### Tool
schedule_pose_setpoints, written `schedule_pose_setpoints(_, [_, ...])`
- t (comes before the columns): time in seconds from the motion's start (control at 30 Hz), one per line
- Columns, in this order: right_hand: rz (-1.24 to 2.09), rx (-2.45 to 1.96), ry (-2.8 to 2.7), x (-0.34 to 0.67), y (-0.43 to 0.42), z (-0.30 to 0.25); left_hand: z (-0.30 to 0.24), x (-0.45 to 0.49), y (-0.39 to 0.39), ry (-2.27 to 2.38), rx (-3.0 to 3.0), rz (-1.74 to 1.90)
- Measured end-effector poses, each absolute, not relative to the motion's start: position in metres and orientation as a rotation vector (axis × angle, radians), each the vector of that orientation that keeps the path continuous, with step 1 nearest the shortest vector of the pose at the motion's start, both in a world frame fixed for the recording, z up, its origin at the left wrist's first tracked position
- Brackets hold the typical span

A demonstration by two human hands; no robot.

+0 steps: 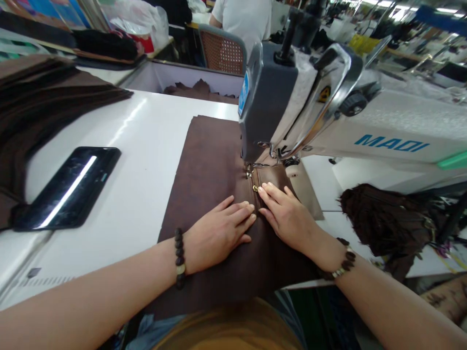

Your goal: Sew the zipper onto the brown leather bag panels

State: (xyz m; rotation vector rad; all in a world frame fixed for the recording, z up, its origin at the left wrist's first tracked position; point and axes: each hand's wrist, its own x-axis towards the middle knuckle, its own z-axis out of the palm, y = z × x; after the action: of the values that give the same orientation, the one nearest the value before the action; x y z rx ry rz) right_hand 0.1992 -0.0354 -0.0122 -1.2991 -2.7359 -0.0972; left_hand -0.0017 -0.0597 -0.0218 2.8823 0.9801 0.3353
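A large dark brown leather-like panel (204, 155) lies under the head of a sewing machine (268, 102) and hangs over the table's front edge. My left hand (226, 226) rests flat on the panel, fingers stretched toward a zipper (254, 181). On the zipper's right side my right hand (286, 211) presses down with fingers extended, its fingertips beside the gold zipper pull (255, 188). The presser foot (249, 171) stands at the zipper's far end. Neither hand grips anything.
A black phone (69, 187) lies on the white table (142, 146). Stacked brown panels (54, 92) fill the left side. Bunched brown pieces (386, 223) sit to the right. Beyond the table are a bin (149, 78) with brown scraps, a chair (222, 51) and a person in white (242, 19).
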Motion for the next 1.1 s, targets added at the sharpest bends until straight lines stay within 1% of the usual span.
schedule_pose_setpoints(0.3, [-0.095, -1.27, -2.697, 0.196, -0.008, -0.014, -0.015, -0.007, -0.031, 0.937, 2.862, 0.326])
schedule_pose_setpoints(0.7, [0.054, -1.317, -2.605, 0.191, 0.019, -0.014, -0.016, -0.015, 0.005, 0.863, 2.851, 0.32])
schedule_pose_setpoints(0.83, [0.127, -1.376, -2.622, 0.189, 0.022, -0.009, -0.016, -0.015, 0.004, 0.85, 2.824, 0.32])
schedule_pose_setpoints(0.97, [0.124, -1.429, -2.601, 0.186, 0.022, -0.006, -0.014, -0.01, -0.007, 0.971, 2.83, 0.338])
schedule_pose_setpoints(1.1, [0.135, -1.418, -2.57, 0.185, 0.02, -0.007, -0.012, -0.009, -0.015, 0.982, 2.853, 0.353])
